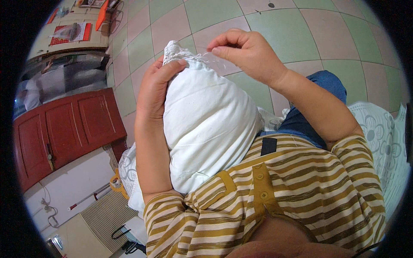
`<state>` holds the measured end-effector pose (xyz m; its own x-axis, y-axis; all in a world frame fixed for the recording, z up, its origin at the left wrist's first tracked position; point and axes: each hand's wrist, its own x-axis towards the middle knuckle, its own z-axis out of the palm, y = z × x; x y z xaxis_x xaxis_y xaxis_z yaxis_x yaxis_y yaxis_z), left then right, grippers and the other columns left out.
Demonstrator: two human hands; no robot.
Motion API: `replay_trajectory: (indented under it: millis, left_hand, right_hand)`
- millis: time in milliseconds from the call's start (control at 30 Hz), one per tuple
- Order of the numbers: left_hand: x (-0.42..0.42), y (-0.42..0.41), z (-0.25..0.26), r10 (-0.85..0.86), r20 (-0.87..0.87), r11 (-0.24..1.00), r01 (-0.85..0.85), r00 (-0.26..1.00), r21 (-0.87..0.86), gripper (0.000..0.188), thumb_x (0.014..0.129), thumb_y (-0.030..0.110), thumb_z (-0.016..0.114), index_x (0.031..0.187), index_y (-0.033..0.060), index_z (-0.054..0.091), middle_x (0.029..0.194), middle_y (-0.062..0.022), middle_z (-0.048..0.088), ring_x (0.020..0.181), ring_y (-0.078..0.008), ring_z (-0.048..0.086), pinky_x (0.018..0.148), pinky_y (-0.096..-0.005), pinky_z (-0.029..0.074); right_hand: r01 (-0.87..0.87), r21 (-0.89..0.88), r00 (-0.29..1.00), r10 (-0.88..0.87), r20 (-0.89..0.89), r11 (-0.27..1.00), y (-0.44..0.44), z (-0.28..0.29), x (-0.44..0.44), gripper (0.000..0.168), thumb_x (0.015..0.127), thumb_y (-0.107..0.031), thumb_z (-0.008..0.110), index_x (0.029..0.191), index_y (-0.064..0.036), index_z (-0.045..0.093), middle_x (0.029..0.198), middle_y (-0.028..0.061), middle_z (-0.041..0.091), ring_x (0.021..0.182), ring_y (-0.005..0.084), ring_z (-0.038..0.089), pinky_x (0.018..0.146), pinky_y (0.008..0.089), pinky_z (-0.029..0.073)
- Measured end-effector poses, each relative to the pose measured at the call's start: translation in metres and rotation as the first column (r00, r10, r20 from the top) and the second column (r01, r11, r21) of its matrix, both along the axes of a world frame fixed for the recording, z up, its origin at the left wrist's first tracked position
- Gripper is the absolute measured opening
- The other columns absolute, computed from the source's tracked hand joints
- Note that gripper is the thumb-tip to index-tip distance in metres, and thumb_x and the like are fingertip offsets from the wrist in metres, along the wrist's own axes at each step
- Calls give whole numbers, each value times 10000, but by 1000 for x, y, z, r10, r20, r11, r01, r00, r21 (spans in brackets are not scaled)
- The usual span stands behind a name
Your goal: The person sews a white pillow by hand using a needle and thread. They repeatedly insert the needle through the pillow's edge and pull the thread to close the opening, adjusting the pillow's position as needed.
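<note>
A stuffed white cloth cushion or pillow [206, 122] lies across my lap against the striped shirt. At its far corner is a frayed, lace-like edge [176, 53] with loose threads. My left hand [158, 84] grips that corner, the thumb on top of the cloth and the fingers behind it. To the right of the corner, my right hand [238, 48] is raised over the floor, thumb and index finger pinched together. Fine loose threads [209, 58] reach toward its fingertips; whether a thread or a needle is between them is too small to tell.
A red wooden cabinet [71, 125] stands at the left, with a reflective dark surface [77, 75] beyond it. Pink and green floor tiles [280, 35] spread ahead. Flower-patterned fabric [374, 135] covers the seat at the right. A yellow round plastic item [116, 183] is at the left.
</note>
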<state>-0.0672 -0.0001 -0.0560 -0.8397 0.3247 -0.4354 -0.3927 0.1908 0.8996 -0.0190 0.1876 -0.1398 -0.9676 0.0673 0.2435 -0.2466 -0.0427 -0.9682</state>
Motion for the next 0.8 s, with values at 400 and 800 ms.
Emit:
replay_trajectory:
  millis: [400, 800]
  left_hand:
    - [2, 3, 6, -14, -26, 1000, 13, 1000, -6, 196, 763, 104, 627, 934, 14, 597, 821, -52, 631, 701, -103, 585, 668, -213, 470]
    - [2, 2, 7, 77, -59, 996, -79, 995, -29, 174, 775, 134, 591, 908, 22, 600, 811, -38, 612, 710, -110, 560, 681, -228, 444]
  right_hand:
    - [-44, 100, 997, 50, -61, 994, -2, 2, 3, 139, 849, -120, 610, 938, -55, 696, 807, 0, 581, 731, 88, 534, 659, 207, 422]
    - [-48, 120, 998, 52, -32, 992, -2, 1, 1, 136, 843, -122, 618, 924, -52, 701, 805, 0, 586, 715, 90, 534, 642, 215, 421]
